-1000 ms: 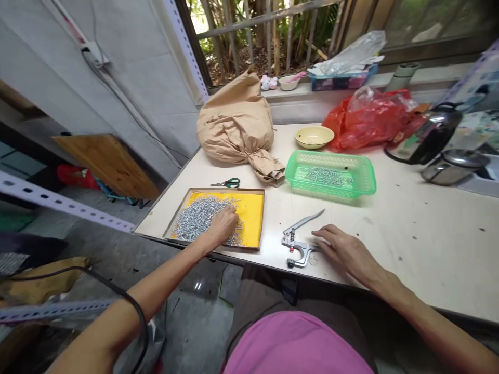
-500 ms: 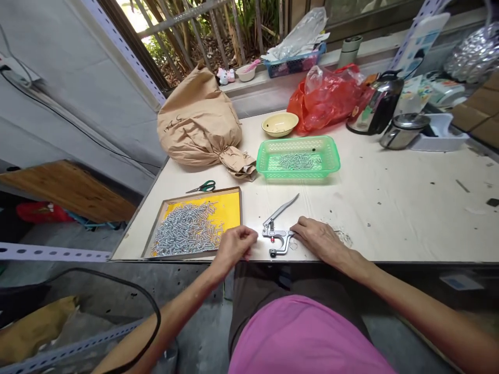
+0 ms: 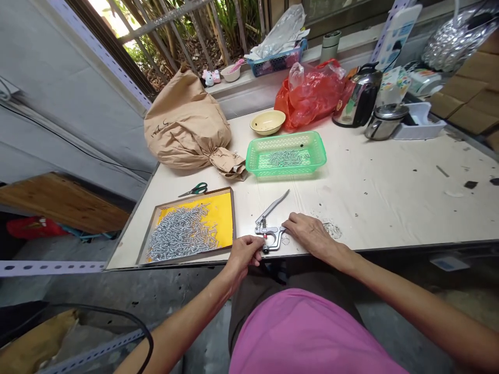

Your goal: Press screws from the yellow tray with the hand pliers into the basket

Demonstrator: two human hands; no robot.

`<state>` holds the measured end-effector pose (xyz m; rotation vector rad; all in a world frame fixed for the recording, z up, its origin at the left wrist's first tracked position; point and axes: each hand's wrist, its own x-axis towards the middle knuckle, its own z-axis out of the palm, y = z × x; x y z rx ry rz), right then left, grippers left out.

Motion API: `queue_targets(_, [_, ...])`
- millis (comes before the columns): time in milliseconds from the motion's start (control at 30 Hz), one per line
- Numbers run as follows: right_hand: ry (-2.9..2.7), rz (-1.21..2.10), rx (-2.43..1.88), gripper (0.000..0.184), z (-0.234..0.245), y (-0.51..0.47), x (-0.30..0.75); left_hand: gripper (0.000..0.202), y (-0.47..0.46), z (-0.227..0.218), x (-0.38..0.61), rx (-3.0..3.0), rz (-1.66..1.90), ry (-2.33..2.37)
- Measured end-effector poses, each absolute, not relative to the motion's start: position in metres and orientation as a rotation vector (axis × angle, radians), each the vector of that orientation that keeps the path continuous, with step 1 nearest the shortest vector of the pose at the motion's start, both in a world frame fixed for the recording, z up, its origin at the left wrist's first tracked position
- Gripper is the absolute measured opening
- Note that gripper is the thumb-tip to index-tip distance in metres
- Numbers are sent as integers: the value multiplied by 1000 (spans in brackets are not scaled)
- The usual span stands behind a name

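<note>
A pair of metal snap pliers [image 3: 275, 238] lies near the table's front edge, its long handle raised toward the back. My right hand [image 3: 307, 232] is closed around the pliers' other handle, resting on the tabletop. Thumb and forefinger of my left hand [image 3: 246, 250] are pinched together at the pliers' jaw, beside its red and black tips; what they hold is too small to make out. Left of that hand, a shallow cardboard tray [image 3: 228, 208] with a yellow bottom holds a heap of small silvery metal pieces [image 3: 177, 234].
Behind the pliers stands a green plastic basket [image 3: 286, 169] with more small metal pieces. Scissors [image 3: 195, 189] lie behind the tray. Farther back are a brown bag [image 3: 187, 124], a cream bowl [image 3: 267, 123], a red plastic bag [image 3: 307, 98] and a kettle [image 3: 360, 98].
My left hand has moved right, from beside the pliers up to their jaw. My right hand keeps its hold on the handle. The whole view has shifted slightly.
</note>
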<state>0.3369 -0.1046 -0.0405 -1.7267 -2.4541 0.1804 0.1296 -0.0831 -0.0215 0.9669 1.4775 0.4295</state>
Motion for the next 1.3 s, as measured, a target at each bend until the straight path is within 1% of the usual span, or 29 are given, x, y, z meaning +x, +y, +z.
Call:
queue_targets(200, [-2436, 156, -1749, 21, -38, -107, 334, 28, -85, -25, 132, 974, 438, 1451])
queue_targets(500, [-2432, 151, -1754, 22, -41, -107, 333, 27, -76, -19, 132, 1097, 278, 1484])
queue_targets(600, [-2434, 243, -1767, 21, -32, -107, 334, 29, -75, -20, 132, 1108, 259, 1492])
queue_targets(700, [-2408, 356, -1684, 21, -17, -102, 342, 30, -75, -23, 130, 1123, 250, 1502])
queue_targets(733, [-2400, 353, -1647, 27, -12, -97, 346, 30, -76, -24, 130, 1124, 249, 1502])
queue_targets(767, [-2399, 332, -1618, 38, -9, -92, 350, 29, -76, -24, 129, 1121, 247, 1500])
queue_targets(867, [-2490, 312, -1584, 80, -6, -70, 360, 28, -77, -25, 129, 1119, 248, 1491])
queue_targets(933, [-2594, 363, -1566, 97, -10, -55, 362, 28, -78, -24, 129, 1119, 262, 1490])
queue_targets(967, [-2644, 394, -1556, 101, -13, -49, 363, 27, -79, -24, 130, 1117, 270, 1494])
queue_targets(1033, [-2709, 432, -1539, 103, -19, -41, 362, 27, -79, -24, 130, 1111, 286, 1501])
queue_targets(1300, [-2688, 377, -1525, 96, -18, -39, 359, 25, -80, -24, 132, 1125, 265, 1526])
